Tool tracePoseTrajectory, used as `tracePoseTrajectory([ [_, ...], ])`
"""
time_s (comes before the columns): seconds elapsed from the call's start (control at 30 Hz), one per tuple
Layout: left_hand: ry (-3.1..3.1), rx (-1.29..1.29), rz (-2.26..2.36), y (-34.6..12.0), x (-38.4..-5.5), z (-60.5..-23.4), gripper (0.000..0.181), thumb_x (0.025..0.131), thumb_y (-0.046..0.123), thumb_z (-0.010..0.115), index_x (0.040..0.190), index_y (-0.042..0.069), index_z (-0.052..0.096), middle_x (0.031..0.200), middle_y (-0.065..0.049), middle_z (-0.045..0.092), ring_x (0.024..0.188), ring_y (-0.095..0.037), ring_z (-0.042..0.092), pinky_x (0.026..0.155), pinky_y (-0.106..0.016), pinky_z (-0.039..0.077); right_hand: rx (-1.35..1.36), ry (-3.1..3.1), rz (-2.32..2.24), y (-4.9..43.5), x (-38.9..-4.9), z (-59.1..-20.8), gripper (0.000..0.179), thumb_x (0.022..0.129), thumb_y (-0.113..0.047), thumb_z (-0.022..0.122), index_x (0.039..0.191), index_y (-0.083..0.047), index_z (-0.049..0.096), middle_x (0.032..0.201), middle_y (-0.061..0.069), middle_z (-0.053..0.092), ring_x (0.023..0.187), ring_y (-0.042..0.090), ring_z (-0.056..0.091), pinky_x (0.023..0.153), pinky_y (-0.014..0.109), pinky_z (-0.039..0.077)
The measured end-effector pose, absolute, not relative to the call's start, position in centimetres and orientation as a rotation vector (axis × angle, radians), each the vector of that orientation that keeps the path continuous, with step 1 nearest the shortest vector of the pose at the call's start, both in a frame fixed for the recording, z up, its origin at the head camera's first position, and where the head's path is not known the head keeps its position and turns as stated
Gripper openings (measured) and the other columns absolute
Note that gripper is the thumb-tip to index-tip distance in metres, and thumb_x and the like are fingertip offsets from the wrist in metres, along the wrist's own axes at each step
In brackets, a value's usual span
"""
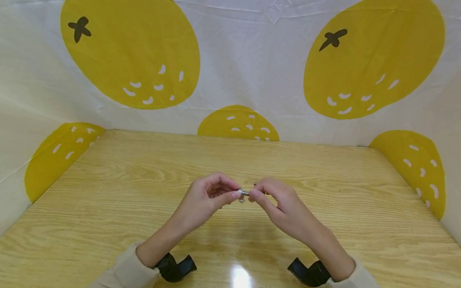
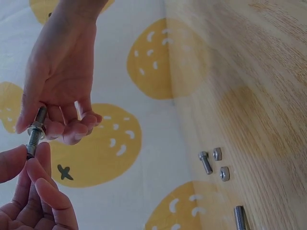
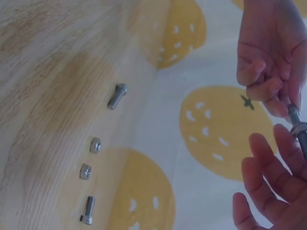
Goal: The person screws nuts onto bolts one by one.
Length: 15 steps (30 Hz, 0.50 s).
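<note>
Above the middle of the wooden table, both hands pinch one metal bolt (image 1: pixel 245 193) held level between them. My left hand (image 1: pixel 206 197) grips one end with thumb and fingers; my right hand (image 1: pixel 286 207) pinches the other end, its fingertips covering it. Partway along the bolt's threaded shank (image 2: pixel 33 139) sits a nut (image 2: pixel 36 128). In the right wrist view, the bolt runs off the right edge, and my left hand (image 3: pixel 271 57) is at the top with my right hand (image 3: pixel 278 187) below.
On the table beneath lie two loose nuts (image 3: pixel 95 145) (image 3: pixel 85 171) between two bolts (image 3: pixel 116 97) (image 3: pixel 88 211). The hands hide much of them in the head view. A white cloth (image 1: pixel 251 66) with yellow fruit prints encloses the table's back and sides. Black wrist mounts (image 1: pixel 175 267) hang beneath both forearms.
</note>
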<state>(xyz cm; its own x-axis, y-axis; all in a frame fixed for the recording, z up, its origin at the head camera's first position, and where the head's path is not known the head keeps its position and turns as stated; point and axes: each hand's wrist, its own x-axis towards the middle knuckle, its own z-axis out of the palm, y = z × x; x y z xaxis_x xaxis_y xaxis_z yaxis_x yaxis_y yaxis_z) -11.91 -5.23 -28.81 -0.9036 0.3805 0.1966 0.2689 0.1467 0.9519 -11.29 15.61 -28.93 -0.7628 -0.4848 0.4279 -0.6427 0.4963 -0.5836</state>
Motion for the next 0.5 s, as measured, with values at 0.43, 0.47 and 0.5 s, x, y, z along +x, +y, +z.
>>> tracePoseTrajectory([
  [0.43, 2.32, 0.642, 1.881, -5.36, -12.01, -28.84, 0.016, 0.088, 0.016, 0.065, 0.099, 0.005, 0.065, 0.091, -0.011, 0.066, 0.072, -0.015, 0.058, 0.06, -0.022, 0.045, 1.041, -2.431, 1.072, 15.64, -11.45, -28.99, 0.026, 0.086, -0.008, 0.066, 0.107, -0.008, 0.051, 0.098, -0.003, 0.061, 0.088, 0.013, 0.057, 0.079, 0.026, 0.046],
  [0.47, 2.318, 0.644, 1.882, -5.34, -12.03, -28.86, 0.016, 0.087, 0.016, 0.065, 0.099, 0.005, 0.065, 0.091, -0.011, 0.066, 0.072, -0.015, 0.058, 0.06, -0.022, 0.046, 1.046, -2.423, 1.07, 15.66, -11.47, -29.01, 0.025, 0.085, -0.007, 0.066, 0.105, -0.008, 0.051, 0.098, -0.002, 0.062, 0.088, 0.013, 0.057, 0.079, 0.025, 0.046],
  [0.5, 2.317, 0.644, 1.882, -5.32, -12.05, -28.88, 0.016, 0.087, 0.016, 0.065, 0.098, 0.005, 0.065, 0.091, -0.011, 0.066, 0.072, -0.015, 0.058, 0.06, -0.022, 0.046, 1.048, -2.419, 1.068, 15.68, -11.47, -29.01, 0.024, 0.085, -0.007, 0.066, 0.104, -0.008, 0.052, 0.097, -0.003, 0.062, 0.088, 0.012, 0.057, 0.079, 0.025, 0.046],
])
